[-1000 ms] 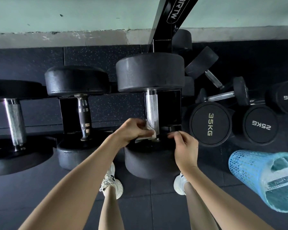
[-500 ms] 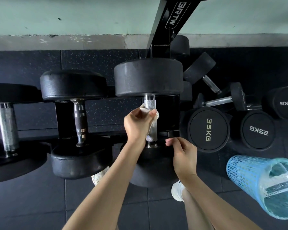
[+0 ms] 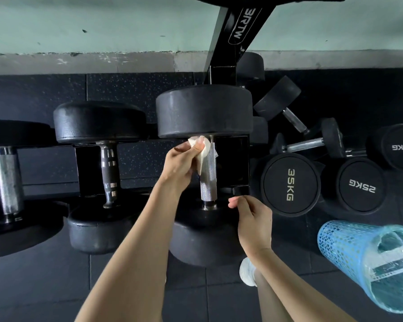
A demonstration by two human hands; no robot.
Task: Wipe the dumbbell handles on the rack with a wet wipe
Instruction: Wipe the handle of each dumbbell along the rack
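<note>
Head view, looking down on the rack. The left hand is right on the job just above centre frame, fingers curled round the wet wipe and pressing it to the top of the knurled steel dumbbell handle, tight under the upper black head. That handle stands upright in the picture, dead centre, with its lower end bare.

Below and to the right, the right hand sits with fingers curled in and nothing visible in its grasp. Its fingertips are just beside the rack's lower bracket, though whether they touch it is hard to tell.

Left of centre, two more racked dumbbells show their handles. On the floor at right lie the 35KG dumbbell and 25KG dumbbell, and a blue mesh basket lies at lower right.
</note>
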